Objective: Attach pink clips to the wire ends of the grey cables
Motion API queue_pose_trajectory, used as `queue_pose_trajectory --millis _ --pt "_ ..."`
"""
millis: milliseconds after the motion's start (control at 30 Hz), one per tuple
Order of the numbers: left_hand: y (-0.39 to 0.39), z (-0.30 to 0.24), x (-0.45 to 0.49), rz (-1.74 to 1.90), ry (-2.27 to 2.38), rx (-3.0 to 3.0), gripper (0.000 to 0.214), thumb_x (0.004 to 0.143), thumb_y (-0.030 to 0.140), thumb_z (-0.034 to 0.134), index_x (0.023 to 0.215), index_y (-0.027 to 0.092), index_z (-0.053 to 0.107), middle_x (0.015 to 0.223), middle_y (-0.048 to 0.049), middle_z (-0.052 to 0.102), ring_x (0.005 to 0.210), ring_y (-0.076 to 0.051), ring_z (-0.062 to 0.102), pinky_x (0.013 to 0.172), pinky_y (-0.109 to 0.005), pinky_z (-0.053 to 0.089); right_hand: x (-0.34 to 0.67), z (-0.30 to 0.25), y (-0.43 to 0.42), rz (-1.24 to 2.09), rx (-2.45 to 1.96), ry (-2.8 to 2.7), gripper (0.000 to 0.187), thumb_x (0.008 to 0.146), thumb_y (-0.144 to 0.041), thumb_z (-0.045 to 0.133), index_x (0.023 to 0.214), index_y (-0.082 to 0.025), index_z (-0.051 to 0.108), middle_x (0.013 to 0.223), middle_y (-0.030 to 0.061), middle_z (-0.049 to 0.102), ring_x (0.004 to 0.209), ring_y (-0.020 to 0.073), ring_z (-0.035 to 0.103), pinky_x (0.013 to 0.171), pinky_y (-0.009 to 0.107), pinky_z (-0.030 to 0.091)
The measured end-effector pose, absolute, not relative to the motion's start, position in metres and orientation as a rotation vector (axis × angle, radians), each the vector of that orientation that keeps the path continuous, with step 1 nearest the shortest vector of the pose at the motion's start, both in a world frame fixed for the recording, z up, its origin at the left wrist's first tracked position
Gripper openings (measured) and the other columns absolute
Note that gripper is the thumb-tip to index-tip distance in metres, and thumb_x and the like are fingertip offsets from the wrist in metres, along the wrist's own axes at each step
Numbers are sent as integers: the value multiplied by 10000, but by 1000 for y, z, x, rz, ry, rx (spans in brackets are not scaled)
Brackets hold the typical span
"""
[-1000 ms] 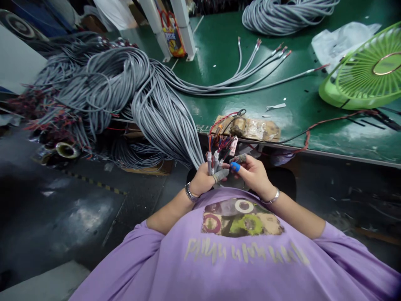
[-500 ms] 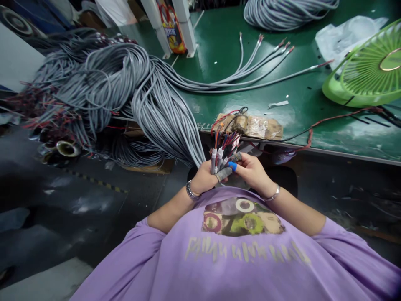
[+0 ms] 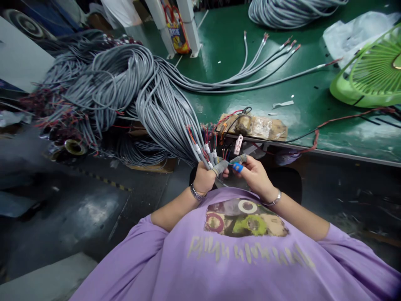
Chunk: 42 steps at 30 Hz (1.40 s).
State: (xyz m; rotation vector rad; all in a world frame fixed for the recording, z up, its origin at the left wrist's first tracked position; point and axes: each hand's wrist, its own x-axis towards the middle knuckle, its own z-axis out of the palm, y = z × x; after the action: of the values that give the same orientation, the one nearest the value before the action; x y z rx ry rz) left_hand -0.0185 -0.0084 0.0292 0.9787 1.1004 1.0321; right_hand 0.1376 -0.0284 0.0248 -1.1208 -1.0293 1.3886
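My left hand (image 3: 206, 175) is closed around several grey cables (image 3: 200, 153), whose stripped ends fan upward with loose coloured wires. Tape covers its thumb. Close beside it, my right hand (image 3: 255, 175) pinches thin wires (image 3: 229, 164) between a thumb wrapped in blue tape and a grey-covered index finger. Those wires come from a cable end at the left thumb. A small pale tag (image 3: 238, 144) stands up just above the right fingers. The lower parts of the held cables are hidden by my hands.
A large coil of grey cables (image 3: 125, 71) drapes over the bench edge at left. On the green bench (image 3: 219, 104) lie a taped wooden block (image 3: 261, 126), separate cable ends (image 3: 266, 62) and a green fan (image 3: 372, 75). Another cable coil (image 3: 294, 12) sits at the back.
The held cable ends have tilted left and spread apart from the right hand. My right fingers now pinch thin wires of one cable, and the pale tag stands clear of the bundle.
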Motion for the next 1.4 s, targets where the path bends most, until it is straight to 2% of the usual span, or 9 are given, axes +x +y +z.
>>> queue_pose_trajectory --millis 100,233,400,567,800,933,1033,1267,1400 --pt "-10 31 -18 998 1099 1019 338 643 447 814 675 148 660 590 -16 675 507 -124 623 524 -245 554 136 28 -27 1408 -1099 -1045 330 687 -447 778 852 -210 618 737 0 628 615 126 558 537 252 469" --pt "-11 32 -17 911 1072 1119 339 592 431 848 637 156 653 548 -7 659 487 -127 608 525 -255 551 131 30 -27 1522 -1025 -927 326 694 -430 789 845 -219 592 665 -20 616 566 137 575 589 308 518" --pt "-10 30 -15 879 1073 1161 345 588 436 848 631 154 653 569 -12 665 495 -131 609 540 -270 551 127 26 -27 1580 -990 -794 317 683 -420 799 803 -210 595 600 -36 594 507 122 543 513 279 467" --pt "-9 25 -15 995 1090 1108 328 656 451 802 655 155 659 595 -13 667 520 -127 619 546 -258 540 124 20 -25 1621 -966 -652 338 650 -397 821 782 -194 585 585 -38 588 505 107 533 457 224 359" --pt "-8 21 -17 937 1079 1087 316 655 428 810 683 151 660 584 -16 669 509 -134 623 530 -254 526 125 14 -24 1562 -965 -703 312 681 -388 815 801 -183 612 612 -44 586 496 82 507 466 219 378" --pt "-8 21 -18 873 1056 1093 319 624 407 833 665 149 650 569 -13 666 491 -130 612 522 -254 524 127 14 -24 1642 -901 -742 285 725 -362 789 877 -188 623 612 -41 602 513 108 549 522 259 459" --pt "-7 22 -18 849 1042 1102 307 613 388 842 658 148 655 570 -12 669 485 -126 606 528 -258 532 126 15 -24 1676 -870 -711 276 717 -353 793 840 -186 610 604 -39 604 505 119 558 535 284 483" --pt "-8 23 -16 955 1061 1111 304 644 404 823 647 147 660 565 -10 659 494 -118 604 524 -238 513 122 15 -23 1682 -885 -580 281 693 -329 809 794 -173 599 577 -45 591 494 91 533 512 235 418" --pt "-8 20 -14 1033 1062 1093 311 679 421 795 639 148 650 591 -11 665 528 -115 615 550 -234 526 122 17 -22 1732 -861 -507 288 677 -322 815 787 -168 599 594 -39 594 520 93 544 530 238 435"
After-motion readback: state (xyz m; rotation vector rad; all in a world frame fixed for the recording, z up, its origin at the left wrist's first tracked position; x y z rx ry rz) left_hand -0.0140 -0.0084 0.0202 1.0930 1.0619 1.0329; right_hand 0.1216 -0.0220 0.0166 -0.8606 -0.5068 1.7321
